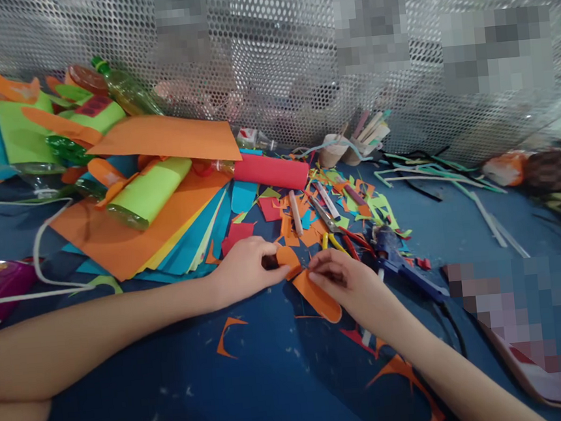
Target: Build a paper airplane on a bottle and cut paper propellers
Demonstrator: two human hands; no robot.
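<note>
My left hand (249, 270) is closed, its thumb and fingers pinching one end of an orange paper cutout (289, 259) just above the blue table. My right hand (348, 280) has its fingertips and thumb pressed together at the upper edge of a second orange rounded part (319, 299). Whether the two orange parts are one piece or two, I cannot tell. To the right of my right hand lies a blue glue gun (405, 262). Scissors (325, 214) and pliers with yellow and red handles (335, 242) rest among paper scraps behind my hands.
Stacked colored paper (166, 247) and paper-wrapped bottles (154, 192) crowd the left. A red paper-wrapped bottle (272, 170) lies behind. Cups of sticks (365, 141) stand by the perforated metal screen (286, 53). A phone (529, 352) is at right, a purple device (2, 287) at left.
</note>
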